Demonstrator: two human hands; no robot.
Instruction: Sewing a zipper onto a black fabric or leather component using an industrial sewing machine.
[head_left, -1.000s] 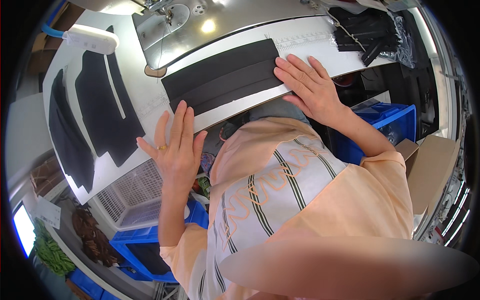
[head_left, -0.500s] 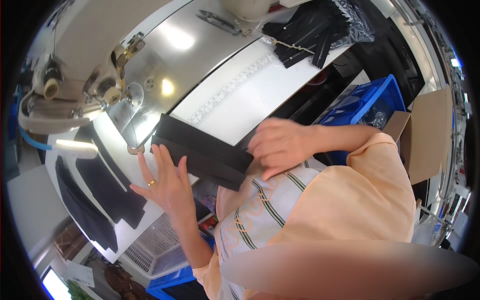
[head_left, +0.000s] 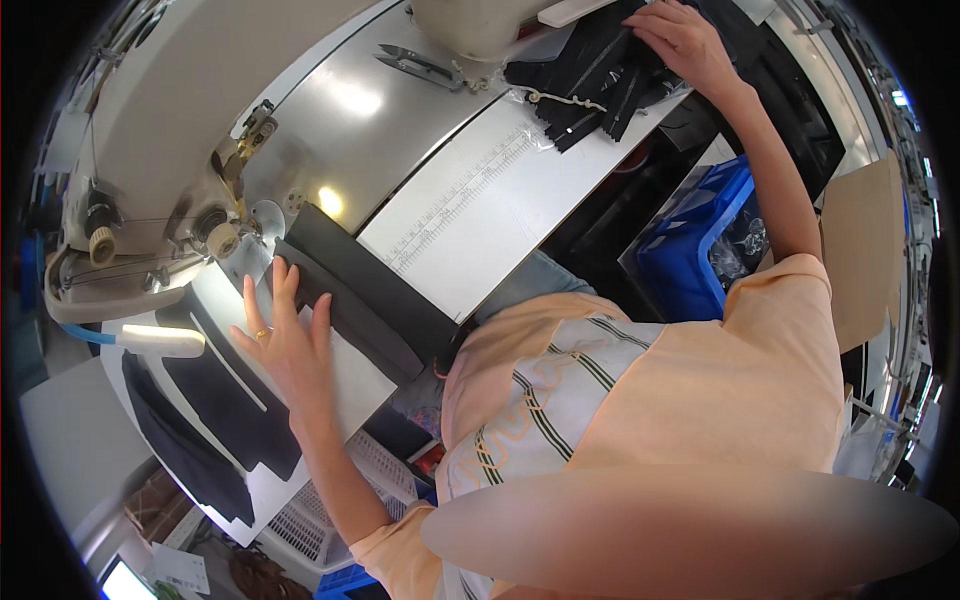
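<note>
My left hand (head_left: 290, 355) is open, fingers spread, its fingertips resting on a folded black fabric piece (head_left: 350, 300) beside the sewing machine's needle area. The fabric lies at a slant, its lower end reaching the table edge by my lap. At the far right of the table, my right hand (head_left: 690, 50) is over a pile of black zippers (head_left: 590, 80). Its fingers are drawn together, the tips pressed on a zipper at the top of the pile. A pale cord (head_left: 565, 100) lies across these zippers.
The sewing machine (head_left: 160, 110) stands at left, its lamp (head_left: 165, 340) lit. Thread snips (head_left: 420, 68) lie on the metal bed. Cut dark fabric pieces (head_left: 225, 395) rest at lower left, above a white basket (head_left: 310, 520). A blue bin (head_left: 690, 250) and a cardboard box (head_left: 860, 255) are at right.
My right hand has left the fabric's near end and moved up and right to the zippers. The fabric's fold has opened wider and lies flatter; my left hand has shifted slightly left.
</note>
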